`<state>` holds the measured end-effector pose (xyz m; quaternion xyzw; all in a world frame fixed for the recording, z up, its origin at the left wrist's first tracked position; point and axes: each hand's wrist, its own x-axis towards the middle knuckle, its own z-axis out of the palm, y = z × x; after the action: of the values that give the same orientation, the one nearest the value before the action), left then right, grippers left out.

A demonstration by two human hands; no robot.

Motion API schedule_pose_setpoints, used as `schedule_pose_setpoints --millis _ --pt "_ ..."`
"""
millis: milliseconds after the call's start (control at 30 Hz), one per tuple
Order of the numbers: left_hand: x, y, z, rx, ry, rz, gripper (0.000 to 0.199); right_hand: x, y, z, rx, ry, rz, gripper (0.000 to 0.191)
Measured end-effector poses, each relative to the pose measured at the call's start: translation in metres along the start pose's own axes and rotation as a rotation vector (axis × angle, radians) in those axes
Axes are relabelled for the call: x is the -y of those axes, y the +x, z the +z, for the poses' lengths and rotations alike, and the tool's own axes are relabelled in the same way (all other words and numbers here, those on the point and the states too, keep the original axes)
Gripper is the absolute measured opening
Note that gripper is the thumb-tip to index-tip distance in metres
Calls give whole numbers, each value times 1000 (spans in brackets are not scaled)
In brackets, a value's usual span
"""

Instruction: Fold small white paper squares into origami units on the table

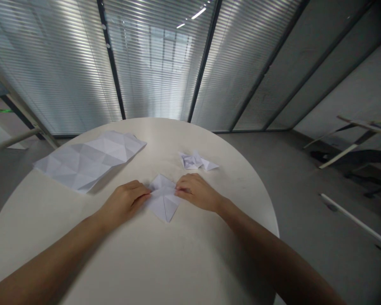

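The left hand (128, 198) pinches the folded paper (164, 201) at its 9 o'clock corner and the right hand (195, 191) pinches it at 3 o'clock, the paper lying between them on the table (178, 262); a small paper shape (193, 161) sits near at 1 o'clock, a large creased sheet (90, 160) at 10 o'clock, window blinds (155, 76) beyond at 12 o'clock

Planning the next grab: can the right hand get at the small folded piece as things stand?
Probably yes: the small folded piece lies just beyond the right hand, with nothing visible between, though that hand would first need to leave the paper square.
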<state>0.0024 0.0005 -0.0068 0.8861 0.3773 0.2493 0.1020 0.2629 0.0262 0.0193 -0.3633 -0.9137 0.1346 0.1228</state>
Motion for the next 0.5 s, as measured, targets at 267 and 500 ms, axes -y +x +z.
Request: schedule_pose_setpoints --millis 267,500 --pt "4 3 5 -60 69 -242 31 12 6 14 -167 -62 351 37" --pt "2 6 2 -24 219 -113 28 14 8 16 -124 -168 342 18"
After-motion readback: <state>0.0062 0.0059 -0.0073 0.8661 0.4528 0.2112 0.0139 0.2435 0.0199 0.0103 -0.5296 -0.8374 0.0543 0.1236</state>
